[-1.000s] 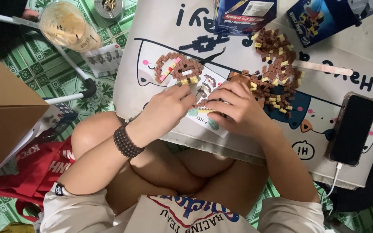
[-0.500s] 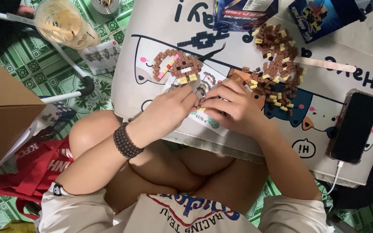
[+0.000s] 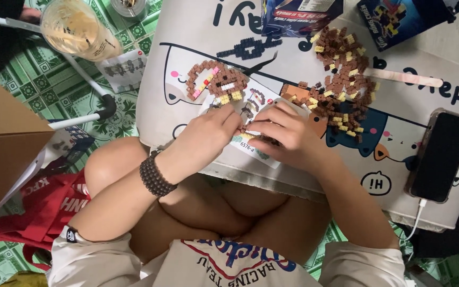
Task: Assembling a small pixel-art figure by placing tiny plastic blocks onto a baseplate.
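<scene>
Two hands: the left hand [image 3: 208, 133] and right hand [image 3: 288, 133] met fingertip to fingertip over the sheet [image 3: 251, 139], close to the near edge of the table [image 3: 187, 32].
Surface: a white lap table printed with cartoon cats and black lettering, resting over the person's crossed legs.
Room: a green patterned mat [image 3: 54, 74] lay on the floor, with a cardboard box [image 3: 1, 138] and a red bag [image 3: 33, 212] at the left.
Left grip: fingers curled and pinched together at the tips; what they pinched was too small to tell.
Right grip: fingers bent down and closed toward the left fingertips, palm resting on the sheet; whether they clamped a piece I cannot tell.
Figure: a brown block figure [image 3: 216, 82] with yellow and pink parts lay just beyond the left fingertips, apart from them.
Bricks: a loose heap of brown and yellow bricks [image 3: 341, 79] spread beyond and right of the right hand, near but not touching.
Phone: a dark phone [image 3: 441, 155] lay at the table's right edge, cable attached, well apart from both hands.
Boxes: two blue boxes [image 3: 298, 13] stood at the far edge.
Cup: a plastic cup [image 3: 78, 32] sat on the mat, far left.
Bracelet: a dark beaded bracelet [image 3: 155, 176] circled the left wrist.
</scene>
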